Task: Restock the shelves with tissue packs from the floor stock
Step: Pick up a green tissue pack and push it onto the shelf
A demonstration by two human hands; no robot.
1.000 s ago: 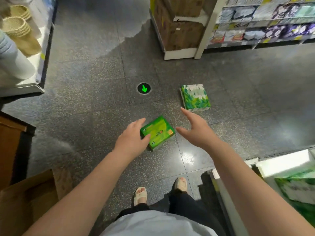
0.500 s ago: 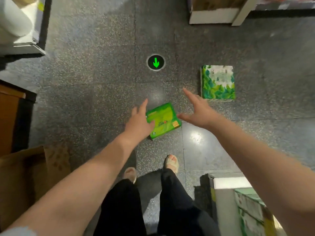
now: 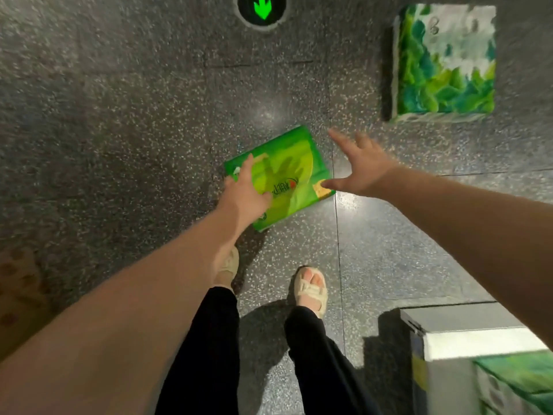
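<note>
The left hand [image 3: 244,194] covered the near left corner of the green tissue pack [image 3: 287,172], and its printed lettering was too blurred to read. The floor arrow marker [image 3: 262,10] was cut off by the top edge. The shelf unit [image 3: 478,336] and its stocked packs [image 3: 520,381] ran off the lower right corner. A blurred cardboard box [image 3: 21,295] was cropped at the left edge.
</note>
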